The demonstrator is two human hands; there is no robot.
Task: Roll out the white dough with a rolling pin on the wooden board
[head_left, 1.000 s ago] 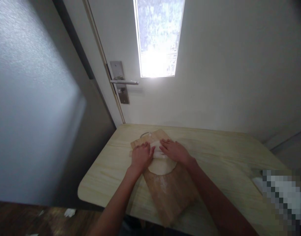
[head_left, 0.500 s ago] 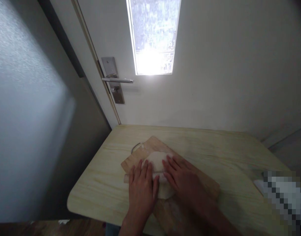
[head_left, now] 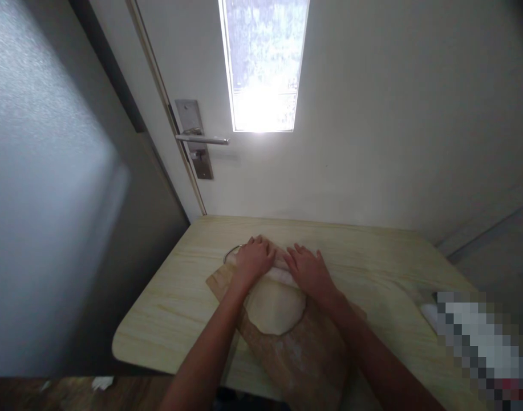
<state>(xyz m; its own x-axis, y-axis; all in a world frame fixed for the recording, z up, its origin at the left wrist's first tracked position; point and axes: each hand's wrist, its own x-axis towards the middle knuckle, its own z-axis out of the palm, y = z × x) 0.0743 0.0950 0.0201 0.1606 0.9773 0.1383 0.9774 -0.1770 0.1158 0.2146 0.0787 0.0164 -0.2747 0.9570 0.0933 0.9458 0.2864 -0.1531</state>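
A pale rolling pin [head_left: 282, 275] lies across the far part of a flat, round sheet of dough [head_left: 276, 311]. My left hand [head_left: 256, 257] is over its left end, fingers bent down around the far side. Over the right end is my right hand [head_left: 309, 273], its fingers reaching past the pin and somewhat apart. Both ends of the pin are hidden beneath my hands. The dough rests on a floured wooden cutting board [head_left: 295, 357] with a metal ring handle [head_left: 230, 251] at its far left corner.
The board lies at an angle on a light wood-grain table [head_left: 167, 308]. Behind the table stands a white door with a lever handle [head_left: 203, 139] and a bright glass pane [head_left: 265, 68]. A pixelated object [head_left: 479, 337] lies at the right. A frosted panel [head_left: 43, 200] stands at the left.
Both hands have moved away from me with the rolling pin, from the middle of the dough to its far part. More of the near dough and board now shows. The view has shifted slightly.
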